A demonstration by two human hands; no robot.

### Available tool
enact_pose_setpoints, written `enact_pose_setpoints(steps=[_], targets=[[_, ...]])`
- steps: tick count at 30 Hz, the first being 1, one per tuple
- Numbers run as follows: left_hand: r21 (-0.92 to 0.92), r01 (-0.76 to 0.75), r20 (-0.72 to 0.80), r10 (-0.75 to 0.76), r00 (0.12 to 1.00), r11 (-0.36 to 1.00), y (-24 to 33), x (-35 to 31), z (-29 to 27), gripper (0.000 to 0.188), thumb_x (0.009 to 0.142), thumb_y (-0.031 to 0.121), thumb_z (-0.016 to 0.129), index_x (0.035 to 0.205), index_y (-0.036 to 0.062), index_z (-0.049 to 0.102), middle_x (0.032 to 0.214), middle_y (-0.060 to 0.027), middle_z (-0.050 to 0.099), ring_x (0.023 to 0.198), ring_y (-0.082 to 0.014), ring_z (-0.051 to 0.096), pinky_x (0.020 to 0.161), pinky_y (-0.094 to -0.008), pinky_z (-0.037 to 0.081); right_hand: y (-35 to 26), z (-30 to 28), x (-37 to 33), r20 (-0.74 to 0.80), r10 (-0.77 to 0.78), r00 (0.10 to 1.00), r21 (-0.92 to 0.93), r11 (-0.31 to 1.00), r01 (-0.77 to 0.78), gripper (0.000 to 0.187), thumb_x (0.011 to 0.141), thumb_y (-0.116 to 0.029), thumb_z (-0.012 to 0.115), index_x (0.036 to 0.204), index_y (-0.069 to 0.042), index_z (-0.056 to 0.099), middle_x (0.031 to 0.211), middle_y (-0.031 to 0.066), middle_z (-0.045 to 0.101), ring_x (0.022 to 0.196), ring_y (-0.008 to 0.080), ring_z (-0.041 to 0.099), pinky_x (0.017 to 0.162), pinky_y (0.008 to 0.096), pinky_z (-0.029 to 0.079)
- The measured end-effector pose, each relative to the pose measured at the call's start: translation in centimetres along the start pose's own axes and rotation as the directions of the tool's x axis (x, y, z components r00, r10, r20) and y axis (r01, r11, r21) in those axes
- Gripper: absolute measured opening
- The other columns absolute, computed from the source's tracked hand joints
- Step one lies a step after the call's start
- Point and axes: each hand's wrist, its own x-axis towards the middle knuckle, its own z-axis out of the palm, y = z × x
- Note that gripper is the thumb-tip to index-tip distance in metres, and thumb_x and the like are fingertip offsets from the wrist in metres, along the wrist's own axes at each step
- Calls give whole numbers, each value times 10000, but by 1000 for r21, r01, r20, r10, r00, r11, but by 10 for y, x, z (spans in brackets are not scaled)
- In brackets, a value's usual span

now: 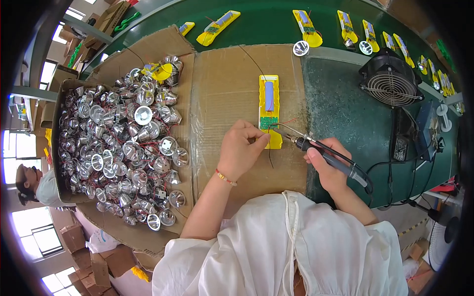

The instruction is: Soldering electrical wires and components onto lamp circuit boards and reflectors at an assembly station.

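Observation:
In front of me a yellow plastic housing half [262, 98] lies on the cardboard, holding a purple cylindrical battery [269, 96] and a small green circuit board [266, 121]. My left hand [244, 143] pinches a thin dark wire [271, 159] at the board's lower edge; the fingers partly cover the grip point. My right hand [328, 165] is closed round a soldering iron [338, 162] with a curved metal feed tube [291, 129]. The iron's tip reaches the lower right of the board; exact contact is too small to tell.
At left, a cardboard box [60, 163] is heaped with silver reflector cups [143, 115]. Several yellow housings [219, 28] line the green bench's far side. A black fan [390, 84], a solder spool [443, 117] and cables stand at right. Another person [44, 185] is at far left.

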Motion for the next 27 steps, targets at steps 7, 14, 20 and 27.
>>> enact_pose_setpoints(steps=[7, 14, 20, 27], targets=[[-13, -11, 45, 12, 999, 1000, -2, 3, -1, 133, 746, 149, 677, 771, 19, 679, 776, -71, 536, 611, -150, 536, 560, -277, 437, -9, -1, -1, 17, 19, 1000, -11, 1000, -19, 136, 814, -83, 615, 869, 21, 545, 732, 92, 621, 635, 113, 596, 578, 238, 499], [-32, 21, 55, -19, 998, 999, 3, 3, -3, 102, 755, 97, 674, 750, -4, 660, 742, -29, 529, 654, -90, 484, 561, -230, 396, -12, -7, -7, -120, -46, 992, 92, 994, 57, 122, 815, -54, 601, 882, 29, 543, 720, 112, 618, 624, 129, 596, 586, 249, 508], [-5, 68, 60, -68, 996, 998, 4, 2, -6, 102, 754, 95, 674, 745, -5, 658, 742, -38, 549, 678, -91, 509, 581, -227, 414, -9, -9, -10, -144, 9, 990, 135, 991, 11, 135, 817, -71, 601, 886, 31, 545, 714, 110, 619, 619, 129, 595, 567, 242, 499], [477, -203, -78, 271, 959, 855, 23, -19, -31, 173, 680, 195, 685, 762, 49, 640, 780, -109, 590, 733, -264, 589, 659, -344, 478, 0, -20, -14, -166, 42, 985, 176, 984, -12, 127, 820, -78, 597, 874, 25, 547, 717, 106, 618, 611, 124, 586, 569, 234, 490]])
